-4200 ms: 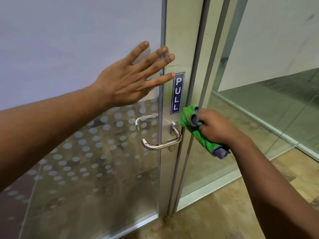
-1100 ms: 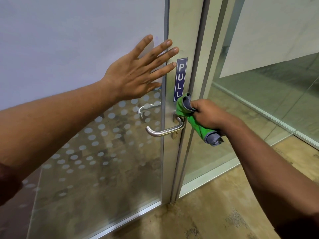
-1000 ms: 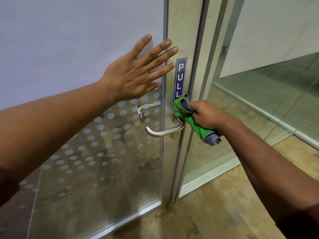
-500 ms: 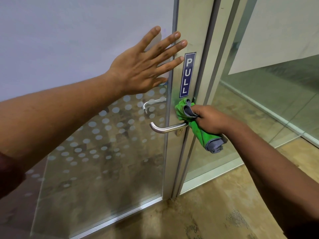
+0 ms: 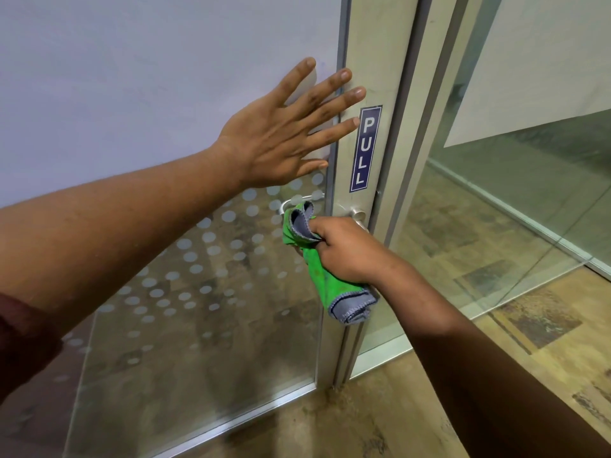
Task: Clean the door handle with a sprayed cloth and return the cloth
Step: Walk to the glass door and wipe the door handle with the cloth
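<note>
Your right hand (image 5: 344,251) grips the green cloth (image 5: 317,269) around the door handle (image 5: 357,215). Your left hand (image 5: 281,133) lies spread flat on the glass door (image 5: 165,77).

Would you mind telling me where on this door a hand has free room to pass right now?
Free: the frosted glass above the left hand and the dotted glass under that forearm. Crowded: the door handle, wrapped by the right hand and green cloth below the PULL sign.
</note>
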A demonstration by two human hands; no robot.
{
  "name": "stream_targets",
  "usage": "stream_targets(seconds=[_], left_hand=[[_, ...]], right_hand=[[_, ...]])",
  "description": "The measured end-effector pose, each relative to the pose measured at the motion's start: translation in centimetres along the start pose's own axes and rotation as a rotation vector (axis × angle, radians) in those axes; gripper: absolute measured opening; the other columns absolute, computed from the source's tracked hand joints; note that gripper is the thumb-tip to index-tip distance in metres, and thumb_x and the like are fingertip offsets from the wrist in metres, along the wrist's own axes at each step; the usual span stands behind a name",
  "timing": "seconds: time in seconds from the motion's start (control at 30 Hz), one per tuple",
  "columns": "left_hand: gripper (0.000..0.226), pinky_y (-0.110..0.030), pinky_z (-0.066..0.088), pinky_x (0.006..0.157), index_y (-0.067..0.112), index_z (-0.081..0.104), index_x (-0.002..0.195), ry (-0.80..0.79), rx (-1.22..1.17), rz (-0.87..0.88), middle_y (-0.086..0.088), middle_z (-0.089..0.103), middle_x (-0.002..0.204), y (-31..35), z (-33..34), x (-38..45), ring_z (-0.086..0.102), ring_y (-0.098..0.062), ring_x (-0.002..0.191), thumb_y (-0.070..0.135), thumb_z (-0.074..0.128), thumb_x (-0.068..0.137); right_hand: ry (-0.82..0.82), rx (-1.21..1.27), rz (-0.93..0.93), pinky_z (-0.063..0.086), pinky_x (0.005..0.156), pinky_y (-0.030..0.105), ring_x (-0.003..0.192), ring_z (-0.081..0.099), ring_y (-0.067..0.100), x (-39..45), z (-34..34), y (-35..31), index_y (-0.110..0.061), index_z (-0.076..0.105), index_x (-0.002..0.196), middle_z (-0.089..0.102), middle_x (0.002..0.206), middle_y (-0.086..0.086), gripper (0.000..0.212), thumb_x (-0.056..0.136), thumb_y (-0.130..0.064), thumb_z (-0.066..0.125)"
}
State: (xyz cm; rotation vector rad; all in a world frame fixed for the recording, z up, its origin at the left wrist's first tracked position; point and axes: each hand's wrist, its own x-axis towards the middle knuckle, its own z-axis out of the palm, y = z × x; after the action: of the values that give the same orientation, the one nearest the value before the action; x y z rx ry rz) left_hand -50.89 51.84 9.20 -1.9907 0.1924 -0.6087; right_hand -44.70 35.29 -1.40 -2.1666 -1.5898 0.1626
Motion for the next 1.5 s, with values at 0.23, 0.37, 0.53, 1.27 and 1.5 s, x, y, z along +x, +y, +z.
stream_targets(seconds=[0.23,0.37,0.53,1.27,1.5], left_hand=[[0.073,-0.056,0.007,0.125,0.019,-0.008,0.162,0.004,0.031,0.007,-0.015,-0.007,0.17,0.1,0.0,0.0,0.0,-0.035,0.157,0.06,0.005,0.103],[0.073,-0.057,0.008,0.125,0.019,-0.009,0.162,0.0,0.034,0.009,-0.015,-0.007,0.17,0.0,0.0,0.0,-0.001,-0.035,0.157,0.06,0.004,0.103],[0.073,-0.057,0.007,0.125,0.02,-0.011,0.161,-0.016,0.028,0.015,-0.015,-0.009,0.17,0.0,-0.1,0.0,-0.002,-0.035,0.157,0.06,0.004,0.102],[0.073,-0.056,0.008,0.125,0.021,-0.013,0.161,-0.049,-0.007,0.02,-0.012,-0.01,0.17,0.0,-0.4,0.0,-0.003,-0.033,0.157,0.061,-0.002,0.101],[0.073,-0.057,0.008,0.125,0.021,-0.012,0.161,-0.032,0.005,0.014,-0.012,-0.009,0.17,0.0,-0.3,0.0,-0.002,-0.034,0.157,0.06,-0.001,0.101]], right_hand=[[0.094,-0.184,-0.121,0.026,0.066,0.031,0.088,0.054,0.034,0.3,2.2,-1.3,-0.012,0.061,0.091,0.06,0.094,0.01,0.027,0.076,0.008,0.05],[0.122,-0.201,-0.181,0.043,0.065,0.035,0.089,0.063,0.036,-0.6,2.1,-0.5,-0.009,0.065,0.101,0.065,0.1,0.012,0.031,0.075,0.007,0.057],[0.059,-0.216,-0.22,0.054,0.08,0.041,0.096,0.065,0.03,-1.3,1.0,0.6,-0.012,0.067,0.106,0.067,0.106,0.008,0.039,0.074,0.009,0.058],[0.111,-0.467,0.043,0.051,0.068,0.043,0.087,0.061,0.041,-2.8,-1.5,5.3,-0.009,0.066,0.112,0.06,0.102,0.016,0.033,0.081,-0.002,0.058],[0.142,-0.492,-0.056,0.043,0.071,0.041,0.095,0.055,0.039,-1.1,1.6,-0.9,-0.011,0.064,0.115,0.063,0.104,0.013,0.036,0.087,0.0,0.045]])
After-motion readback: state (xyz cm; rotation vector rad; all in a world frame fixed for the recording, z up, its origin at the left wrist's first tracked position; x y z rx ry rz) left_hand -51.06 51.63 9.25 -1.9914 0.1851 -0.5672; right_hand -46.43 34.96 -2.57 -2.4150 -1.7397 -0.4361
